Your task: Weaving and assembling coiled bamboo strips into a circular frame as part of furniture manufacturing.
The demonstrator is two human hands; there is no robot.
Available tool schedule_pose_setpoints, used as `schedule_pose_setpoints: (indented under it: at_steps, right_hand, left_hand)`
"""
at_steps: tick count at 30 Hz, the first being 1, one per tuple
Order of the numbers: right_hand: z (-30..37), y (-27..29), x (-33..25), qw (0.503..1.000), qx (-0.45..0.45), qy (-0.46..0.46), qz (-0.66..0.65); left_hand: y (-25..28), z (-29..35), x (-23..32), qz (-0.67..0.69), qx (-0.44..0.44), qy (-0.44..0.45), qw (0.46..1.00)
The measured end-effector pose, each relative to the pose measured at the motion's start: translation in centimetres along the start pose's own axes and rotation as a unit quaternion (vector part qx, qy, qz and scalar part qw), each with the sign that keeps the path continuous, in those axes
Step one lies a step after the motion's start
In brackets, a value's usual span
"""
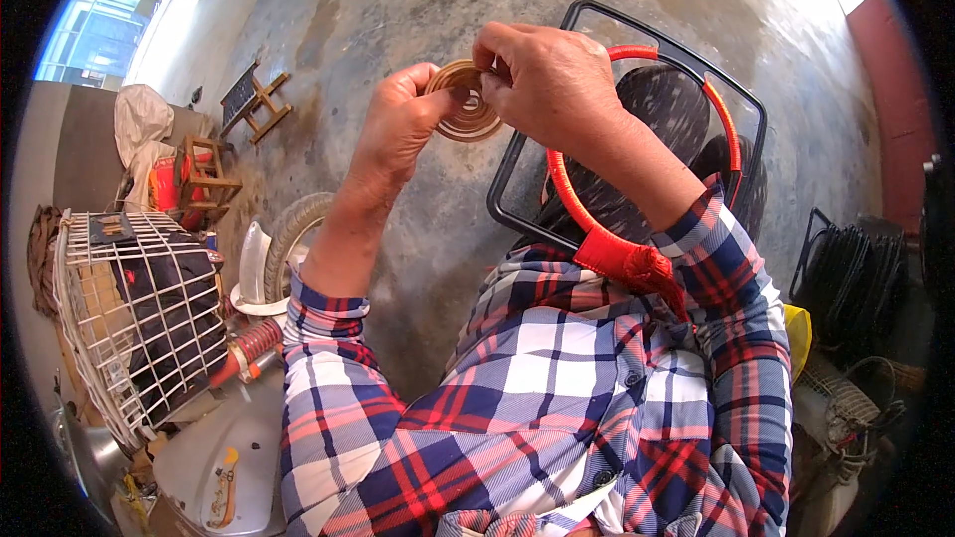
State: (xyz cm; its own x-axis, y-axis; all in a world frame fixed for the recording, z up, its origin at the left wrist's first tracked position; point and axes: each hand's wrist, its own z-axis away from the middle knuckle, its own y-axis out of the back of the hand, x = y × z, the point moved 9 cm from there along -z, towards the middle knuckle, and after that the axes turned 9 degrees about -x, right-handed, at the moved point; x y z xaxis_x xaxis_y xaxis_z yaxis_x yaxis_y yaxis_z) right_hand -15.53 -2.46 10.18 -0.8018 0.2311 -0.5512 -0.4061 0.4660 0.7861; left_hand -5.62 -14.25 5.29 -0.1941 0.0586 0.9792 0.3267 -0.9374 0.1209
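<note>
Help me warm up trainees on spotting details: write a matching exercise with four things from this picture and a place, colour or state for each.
Things:
1. Coil
2. Wire basket
3. Rectangular frame
4. Hoop

Descriptions:
A. Plain black, with rounded corners
B. White grid, at the left of the view
C. Partly wrapped in red-orange
D. Held in the left hand, with the right hand at its edge

Pairs: 1-D, 2-B, 3-A, 4-C
</note>
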Motion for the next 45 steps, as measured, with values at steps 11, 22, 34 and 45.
schedule_pose_setpoints:
  at_steps: [11,22,34,45]
  right_hand:
    - [0.8,0.1,0.3,0.999,0.016,-0.039,-0.025]
    - [0.2,0.0,0.8,0.996,0.013,-0.044,-0.075]
    - [1.2,0.7,0.4,0.997,0.049,-0.012,-0.061]
    - [1.1,0.6,0.8,0.997,0.031,-0.028,-0.070]
  left_hand:
    - [-0.4,0.8,-0.9,0.103,0.032,-0.036,0.993]
    - [-0.2,0.4,-0.2,0.041,-0.005,-0.027,0.999]
    - [-0.2,0.3,-0.5,0.044,0.018,-0.045,0.998]
    - [-0.6,0.0,-0.2,0.032,-0.008,-0.022,0.999]
